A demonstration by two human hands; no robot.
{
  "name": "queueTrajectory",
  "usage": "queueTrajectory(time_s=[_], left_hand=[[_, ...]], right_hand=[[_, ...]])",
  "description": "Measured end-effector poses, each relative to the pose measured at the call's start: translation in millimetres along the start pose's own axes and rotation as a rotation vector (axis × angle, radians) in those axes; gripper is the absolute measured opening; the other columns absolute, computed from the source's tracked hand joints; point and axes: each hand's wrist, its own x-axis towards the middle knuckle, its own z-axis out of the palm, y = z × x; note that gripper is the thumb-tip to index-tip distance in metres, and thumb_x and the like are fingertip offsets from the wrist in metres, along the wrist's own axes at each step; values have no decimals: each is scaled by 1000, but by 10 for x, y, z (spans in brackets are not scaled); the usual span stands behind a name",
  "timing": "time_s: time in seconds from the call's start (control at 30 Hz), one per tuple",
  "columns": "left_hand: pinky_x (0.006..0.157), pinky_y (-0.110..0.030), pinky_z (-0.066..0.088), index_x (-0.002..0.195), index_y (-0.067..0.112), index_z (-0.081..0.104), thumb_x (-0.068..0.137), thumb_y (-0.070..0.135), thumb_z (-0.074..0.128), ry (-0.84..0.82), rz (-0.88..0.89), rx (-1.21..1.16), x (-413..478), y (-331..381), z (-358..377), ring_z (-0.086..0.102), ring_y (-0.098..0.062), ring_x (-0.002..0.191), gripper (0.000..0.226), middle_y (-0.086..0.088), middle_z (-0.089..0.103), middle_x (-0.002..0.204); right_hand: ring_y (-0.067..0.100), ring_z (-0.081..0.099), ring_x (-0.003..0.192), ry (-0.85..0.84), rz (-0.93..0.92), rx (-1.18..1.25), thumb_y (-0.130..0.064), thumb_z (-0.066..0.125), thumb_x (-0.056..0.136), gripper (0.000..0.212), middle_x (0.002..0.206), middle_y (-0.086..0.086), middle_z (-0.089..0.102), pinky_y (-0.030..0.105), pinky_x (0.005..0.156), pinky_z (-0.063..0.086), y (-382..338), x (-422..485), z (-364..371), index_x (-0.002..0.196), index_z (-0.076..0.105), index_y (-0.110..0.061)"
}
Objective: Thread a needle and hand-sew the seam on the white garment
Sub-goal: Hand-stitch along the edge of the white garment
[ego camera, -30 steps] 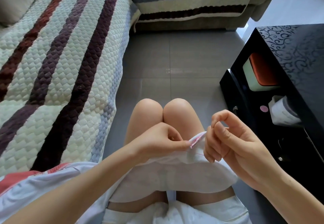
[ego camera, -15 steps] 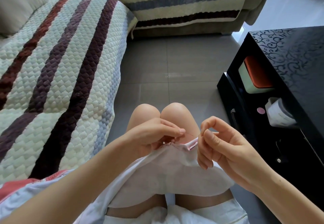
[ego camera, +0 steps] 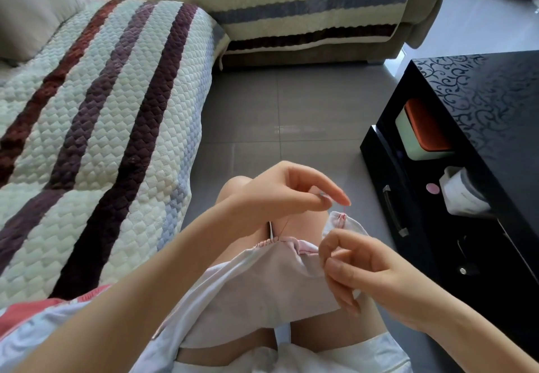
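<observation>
Threading is evidently done and the seam part-sewn: pink stitches [ego camera: 264, 243] run along the top edge of the white garment [ego camera: 256, 282], which is draped over the lap. Above that edge the left hand [ego camera: 284, 194] pinches the red thread [ego camera: 345, 208] — the right hand [ego camera: 370, 270] pinches the edge's right end. I judge more seam remains.

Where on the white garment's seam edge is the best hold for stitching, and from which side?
Pinch the bunched edge of the white fabric garment just below where the thin red thread exits, from the right; the right hand holds there, while the left hand pinches the thread above.
</observation>
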Motion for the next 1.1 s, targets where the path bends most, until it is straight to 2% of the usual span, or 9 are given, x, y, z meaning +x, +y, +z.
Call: queueTrajectory(time_s=[0.07, 0.2, 0.3, 0.43, 0.6, 0.7, 0.8, 1.0, 1.1], left_hand=[[69, -33, 34, 70, 23, 76, 73, 6, 54, 144, 46, 146, 87, -6, 24, 45, -24, 71, 28, -37, 58, 75], [49, -19, 25, 76, 18, 74, 82, -2, 55, 374, 101, 290, 257, -69, 57, 29, -9, 48, 29, 4, 41, 47], [48, -18, 26, 82, 23, 74, 85, 5, 56, 493, 110, 411, 364, -142, 88, 31, -10, 42, 25, 9, 35, 40], [51, -15, 29, 99, 20, 70, 94, 35, 58, 603, 69, 479, 427, -90, 93, 46, 0, 46, 20, 16, 45, 42], [43, -16, 23, 74, 8, 72, 100, 30, 49, 599, 23, 321, 434, 27, -21, 29, -7, 34, 41, 8, 24, 31], [46, -11, 26, 76, 5, 71, 95, 30, 59, 564, 1, 312, 401, 78, -83, 36, -2, 41, 34, 14, 39, 40], [56, -11, 37, 84, 9, 71, 85, 32, 71, 488, -59, 345, 370, 140, -164, 50, -1, 61, 23, 7, 60, 67], [52, -14, 37, 85, 15, 72, 81, 37, 74, 455, -166, 352, 312, 225, -308, 50, 2, 53, 22, 12, 59, 67], [50, -18, 32, 86, 7, 72, 83, 35, 72, 471, -209, 282, 262, 240, -369, 42, -3, 48, 28, 10, 48, 55]], right_hand=[[18, 39, 46, 252, -84, -180, -29, 56, 88, 12, 52, 3, 47, 26, 48, 33, 45, 30, -20, 84, 54, -18], [17, 55, 60, 657, -14, -289, -25, 58, 93, 25, 63, 11, 59, 30, 61, 43, 117, 175, -203, 116, 49, -28], [8, 49, 60, 627, 215, -304, -16, 60, 90, 37, 61, -3, 48, 24, 64, 41, 192, 279, -330, 123, 47, -25], [4, 38, 48, 642, 284, -600, -26, 64, 87, 16, 45, -13, 42, 19, 51, 29, 208, 285, -361, 80, 67, -13], [10, 49, 56, 687, 299, -814, -23, 61, 88, 14, 58, -6, 52, 24, 52, 37, 183, 145, -419, 81, 61, -11], [4, 47, 53, 703, 142, -757, -22, 56, 93, 9, 61, -6, 48, 18, 52, 35, 102, 164, -371, 99, 50, -22], [2, 49, 59, 713, -121, -702, -9, 48, 96, 12, 65, -7, 51, 15, 57, 37, -45, 331, -294, 88, 51, -17], [4, 42, 57, 481, -308, -740, 5, 50, 91, 15, 61, -13, 47, 13, 56, 33, -141, 812, -128, 86, 57, -8], [10, 36, 58, 341, -404, -519, 3, 47, 87, 27, 62, -8, 44, 20, 58, 32, -187, 891, -44, 108, 48, -13]])
